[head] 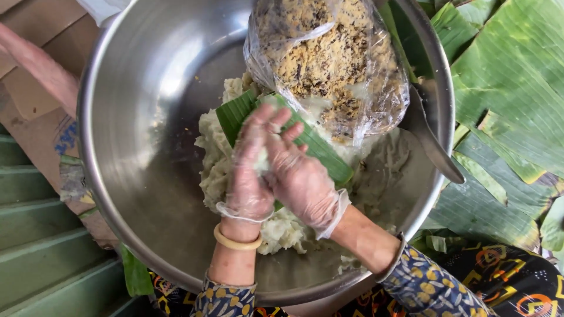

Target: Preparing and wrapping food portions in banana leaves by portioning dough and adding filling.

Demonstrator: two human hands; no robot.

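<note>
A lump of white sticky rice (261,161) is pressed between the gloved left hand (249,176) and right hand (299,176), fingers closed on it, above a banana-leaf strip (320,149) at the steel bowl's (117,147) centre. It is judged soft, tacky and light, best cupped from below; the filling bag (329,64) lies at 1 o'clock.

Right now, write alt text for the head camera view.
Two hands in clear plastic gloves, left hand and right hand, press white sticky dough onto a green banana leaf strip over a large steel bowl.
</note>
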